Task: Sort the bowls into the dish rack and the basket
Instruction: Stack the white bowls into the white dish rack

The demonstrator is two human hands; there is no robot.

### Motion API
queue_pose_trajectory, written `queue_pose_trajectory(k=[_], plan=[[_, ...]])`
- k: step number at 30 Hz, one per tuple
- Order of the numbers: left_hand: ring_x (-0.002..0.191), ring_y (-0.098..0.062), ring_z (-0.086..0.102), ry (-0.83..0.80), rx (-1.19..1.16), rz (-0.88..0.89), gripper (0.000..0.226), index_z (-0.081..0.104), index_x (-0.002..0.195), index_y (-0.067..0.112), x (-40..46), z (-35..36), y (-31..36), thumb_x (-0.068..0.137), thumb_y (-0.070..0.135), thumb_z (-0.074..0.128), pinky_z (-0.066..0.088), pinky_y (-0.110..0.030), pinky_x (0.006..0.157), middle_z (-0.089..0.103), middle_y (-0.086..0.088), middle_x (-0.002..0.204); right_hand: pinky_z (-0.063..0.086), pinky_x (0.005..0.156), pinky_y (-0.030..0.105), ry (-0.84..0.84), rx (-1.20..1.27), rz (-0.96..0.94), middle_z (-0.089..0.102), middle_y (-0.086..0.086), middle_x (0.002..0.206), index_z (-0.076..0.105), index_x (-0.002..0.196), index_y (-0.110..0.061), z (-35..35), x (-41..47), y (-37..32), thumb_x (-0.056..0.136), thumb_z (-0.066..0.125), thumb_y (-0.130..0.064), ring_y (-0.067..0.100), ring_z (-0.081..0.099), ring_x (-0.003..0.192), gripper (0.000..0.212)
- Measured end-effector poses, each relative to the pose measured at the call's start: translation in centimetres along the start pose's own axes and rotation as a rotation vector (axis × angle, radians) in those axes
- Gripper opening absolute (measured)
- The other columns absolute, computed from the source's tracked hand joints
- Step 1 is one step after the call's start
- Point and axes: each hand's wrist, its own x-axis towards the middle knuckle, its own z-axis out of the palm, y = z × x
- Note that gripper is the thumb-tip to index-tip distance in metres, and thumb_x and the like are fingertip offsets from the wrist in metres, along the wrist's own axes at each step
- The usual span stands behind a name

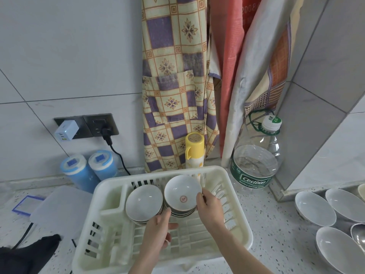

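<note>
Our right hand (209, 206) pinches the rim of a white bowl (182, 192) with a red emblem, atop a stack inside the cream dish rack (240, 230); our left hand (158, 232) hangs loosely open beside it. Behind, a water bottle (256, 161) reads "Cestbon".

Plastic rack, glazed bowls
Glossy ceramic bowls (182, 192) sit in a matt cream plastic dish rack (240, 230); lower-frame speckled countertop (280, 224) looks smooth.
</note>
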Motion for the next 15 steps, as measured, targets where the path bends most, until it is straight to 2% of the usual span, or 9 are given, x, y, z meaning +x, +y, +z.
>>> queue_pose_trajectory(k=[3, 6, 10, 15], plan=[[0.038, -0.012, 0.047, 0.005, -0.046, -0.020, 0.030, 0.063, 0.100, 0.019, 0.11, 0.49, 0.12, 0.094, 0.048, 0.057, 0.029, -0.021, 0.035, 0.078, -0.001, 0.075, 0.028, 0.051, 0.032, 0.006, -0.096, -0.022, 0.042, -0.005, 0.052, 0.039, 0.064, -0.025, 0.13, -0.12, -0.12, 0.095, 0.042, -0.023, 0.017, 0.039, 0.053, 0.032], [0.040, -0.012, 0.051, -0.015, -0.079, -0.010, 0.026, 0.062, 0.102, 0.021, 0.25, 0.75, 0.05, 0.096, 0.045, 0.056, 0.031, -0.022, 0.036, 0.079, -0.001, 0.080, 0.033, 0.055, 0.032, 0.000, -0.186, -0.059, 0.046, -0.008, 0.056, 0.041, 0.076, -0.031, 0.31, -0.29, -0.13, 0.097, 0.040, -0.027, 0.022, 0.046, 0.060, 0.021], [0.042, -0.012, 0.052, -0.007, -0.008, 0.045, 0.027, 0.064, 0.099, 0.015, 0.39, 0.83, -0.12, 0.097, 0.040, 0.056, 0.033, -0.023, 0.038, 0.079, 0.002, 0.081, 0.040, 0.060, 0.034, 0.010, -0.236, -0.075, 0.050, -0.004, 0.063, 0.045, 0.081, -0.026, 0.62, -0.21, 0.07, 0.099, 0.037, -0.029, 0.024, 0.051, 0.066, 0.019], [0.041, -0.012, 0.050, 0.024, 0.029, 0.059, 0.026, 0.063, 0.098, 0.011, 0.47, 0.82, -0.48, 0.095, 0.037, 0.059, 0.032, -0.021, 0.037, 0.078, -0.003, 0.082, 0.041, 0.060, 0.033, 0.011, -0.260, -0.072, 0.058, -0.002, 0.070, 0.058, 0.106, -0.023, 0.93, 0.03, 0.24, 0.099, 0.036, -0.030, 0.023, 0.054, 0.070, 0.024]])
